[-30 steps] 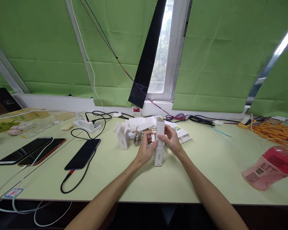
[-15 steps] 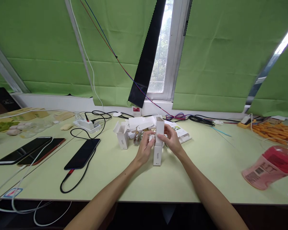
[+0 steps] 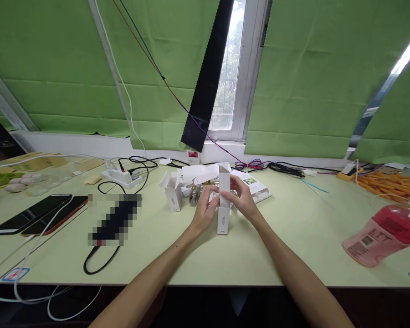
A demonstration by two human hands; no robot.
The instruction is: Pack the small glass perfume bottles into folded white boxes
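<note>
A narrow white cardboard box stands upright on the table in front of me, its long top flap raised. My right hand grips this flap from the right, thumb on its front face. From the left, my left hand has its fingers closed at a small side flap near the box's opening. To the left stands another white box, upright with its top flaps open. Behind my hands lie shiny, glassy items, partly hidden, and flattened white cartons.
A pink bottle leans at the right. Two dark tablets or phones and a pixelated dark device lie left, near a power strip. Coiled black cables run along the back; orange sticks lie far right.
My hands stay around the same box with almost no movement; the left fingers have shifted slightly at the side flap. The whole view has moved a little.
</note>
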